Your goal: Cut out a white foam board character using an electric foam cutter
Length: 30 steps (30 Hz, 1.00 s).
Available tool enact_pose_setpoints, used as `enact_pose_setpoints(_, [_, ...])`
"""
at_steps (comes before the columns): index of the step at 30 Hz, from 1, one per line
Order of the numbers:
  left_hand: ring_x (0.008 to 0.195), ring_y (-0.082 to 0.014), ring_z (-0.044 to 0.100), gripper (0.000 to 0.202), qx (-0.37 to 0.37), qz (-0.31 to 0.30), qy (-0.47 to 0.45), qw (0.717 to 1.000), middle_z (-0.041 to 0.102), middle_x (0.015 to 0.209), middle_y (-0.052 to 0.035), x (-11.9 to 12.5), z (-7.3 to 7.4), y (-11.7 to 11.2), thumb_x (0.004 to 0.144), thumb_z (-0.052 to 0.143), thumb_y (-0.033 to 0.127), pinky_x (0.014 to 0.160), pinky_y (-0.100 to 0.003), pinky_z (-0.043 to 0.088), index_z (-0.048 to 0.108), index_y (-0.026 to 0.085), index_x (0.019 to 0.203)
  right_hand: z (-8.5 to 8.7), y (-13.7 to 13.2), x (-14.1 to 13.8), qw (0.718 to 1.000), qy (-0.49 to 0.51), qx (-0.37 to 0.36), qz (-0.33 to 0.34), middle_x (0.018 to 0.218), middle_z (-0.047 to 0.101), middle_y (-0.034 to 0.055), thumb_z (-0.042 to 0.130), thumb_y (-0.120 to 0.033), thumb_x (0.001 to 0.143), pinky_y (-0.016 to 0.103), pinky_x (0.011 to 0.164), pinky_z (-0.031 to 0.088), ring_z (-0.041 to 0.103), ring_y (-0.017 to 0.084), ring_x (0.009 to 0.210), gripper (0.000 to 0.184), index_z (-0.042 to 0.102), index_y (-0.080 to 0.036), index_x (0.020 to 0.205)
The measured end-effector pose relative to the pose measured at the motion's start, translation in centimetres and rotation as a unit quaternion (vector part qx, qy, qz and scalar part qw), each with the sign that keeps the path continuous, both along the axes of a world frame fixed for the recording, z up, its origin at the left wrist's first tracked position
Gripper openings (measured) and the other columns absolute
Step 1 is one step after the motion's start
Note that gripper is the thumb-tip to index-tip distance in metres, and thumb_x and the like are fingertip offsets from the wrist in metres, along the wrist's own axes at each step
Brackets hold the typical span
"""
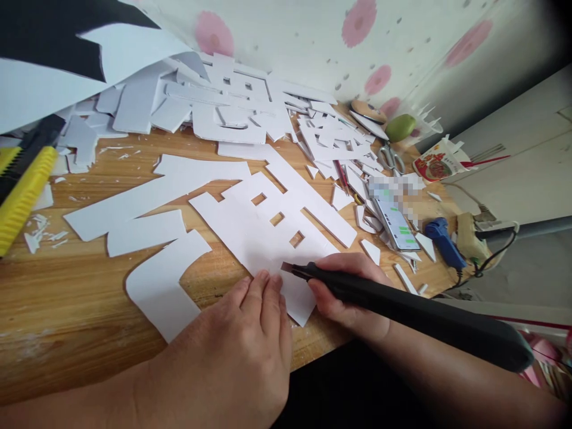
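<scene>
A white foam board cutout [241,229] with three small square holes lies flat on the wooden table in front of me. My left hand [245,345] rests on its near edge, palm down and fingers stretched out. In my right hand [364,322] is a long black cutting knife [415,316], its short blade pointing left. The blade tip is over the cutout, just right of my left fingertips; whether it touches the board I cannot tell. A curved white piece [154,289] and a long strip-like piece [179,185] lie left of the cutout.
White offcuts [138,104] pile up at the back. A yellow utility knife [27,193] is at the left edge. Rightward are scissors [391,158], a phone [393,214], a noodle cup [440,159], a blue plug [444,241] and a power strip [472,238] with cords.
</scene>
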<state>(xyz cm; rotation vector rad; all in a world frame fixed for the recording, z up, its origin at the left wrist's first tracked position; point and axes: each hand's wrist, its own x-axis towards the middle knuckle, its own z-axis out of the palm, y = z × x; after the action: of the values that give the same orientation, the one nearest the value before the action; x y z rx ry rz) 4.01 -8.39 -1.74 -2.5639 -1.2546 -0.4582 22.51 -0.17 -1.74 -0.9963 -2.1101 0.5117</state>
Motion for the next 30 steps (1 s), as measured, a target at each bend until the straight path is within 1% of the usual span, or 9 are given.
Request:
enact_pose_setpoints(5, [0.096,-0.0342,0.074,0.039,0.005,-0.003,0.0,1.0,0.075,0.109,-0.0235,-0.11,-0.12,-0.26,0.078,0.049,0.013,0.083,-0.043,0.055,0.079,0.004,0.102,-0.69,-0.09,0.11,0.999,0.016,0.031,0.01,0.072,0.076,-0.0028,0.074,-0.03,0.081,0.024,0.055,0.058,0.072,0.015,0.056,0.016,0.064,-0.027,0.092])
enact_pose_setpoints(7, [0.096,-0.0338,0.074,0.04,0.003,-0.006,0.003,1.0,0.075,0.108,-0.0229,-0.08,-0.09,-0.16,0.079,0.048,0.012,0.083,-0.043,0.055,0.079,0.005,0.102,-0.78,-0.12,0.2,0.999,0.017,0.029,0.02,0.071,0.076,-0.0028,0.075,-0.028,0.081,0.026,0.053,0.058,0.07,0.016,0.054,0.018,0.064,-0.029,0.095])
enact_pose_setpoints(10, [0.096,-0.0329,0.075,0.041,0.004,-0.001,0.007,1.0,0.076,0.109,-0.0224,0.07,0.02,0.19,0.079,0.046,0.01,0.082,-0.042,0.055,0.079,0.005,0.102,-0.63,-0.15,0.35,0.998,0.0,0.014,0.061,0.069,0.074,-0.0036,0.077,-0.024,0.08,0.029,0.051,0.058,0.069,0.017,0.053,0.024,0.063,-0.031,0.099])
enact_pose_setpoints(12, [0.097,-0.0323,0.074,0.043,-0.001,0.004,0.007,1.0,0.075,0.11,-0.0222,0.16,0.03,0.32,0.079,0.044,0.009,0.081,-0.041,0.055,0.079,0.005,0.103,-0.52,-0.15,0.42,0.996,-0.002,0.018,0.082,0.067,0.072,-0.0041,0.076,-0.025,0.081,0.029,0.05,0.058,0.068,0.017,0.052,0.025,0.062,-0.032,0.1])
enact_pose_setpoints(17, [0.1,-0.0317,0.074,0.043,-0.015,-0.002,0.0,1.0,0.076,0.11,-0.0201,0.1,0.18,0.06,0.083,0.042,0.009,0.084,-0.043,0.055,0.079,0.01,0.105,-0.5,-0.09,0.47,0.997,0.013,0.003,0.081,0.068,0.071,-0.0029,0.077,-0.031,0.082,0.03,0.051,0.059,0.068,0.017,0.054,0.027,0.061,-0.032,0.103])
enact_pose_setpoints(22, [0.102,-0.035,0.073,0.042,-0.009,0.001,0.006,1.0,0.074,0.113,-0.0226,-0.04,0.43,-0.1,0.082,0.045,0.011,0.085,-0.045,0.053,0.079,0.009,0.105,-0.28,-0.07,0.62,0.996,0.003,0.016,0.088,0.074,0.073,-0.0024,0.076,-0.025,0.081,0.028,0.055,0.06,0.07,0.016,0.058,0.027,0.061,-0.031,0.103])
enact_pose_setpoints(26, [0.102,-0.0351,0.073,0.041,-0.001,0.002,-0.004,1.0,0.074,0.112,-0.0232,0.04,0.01,0.1,0.082,0.045,0.012,0.084,-0.044,0.053,0.08,0.008,0.105,-0.15,-0.02,0.72,0.996,0.0,0.025,0.085,0.073,0.073,-0.002,0.076,-0.024,0.081,0.028,0.053,0.059,0.069,0.017,0.057,0.027,0.062,-0.03,0.104])
enact_pose_setpoints(30, [0.105,-0.0346,0.071,0.04,-0.018,0.0,0.006,1.0,0.074,0.115,-0.0224,0.16,-0.28,0.04,0.084,0.048,0.015,0.087,-0.045,0.052,0.078,0.008,0.109,-0.16,0.09,0.7,0.994,-0.011,0.043,0.099,0.07,0.072,-0.0027,0.076,-0.023,0.08,0.027,0.051,0.056,0.068,0.016,0.054,0.029,0.062,-0.029,0.105])
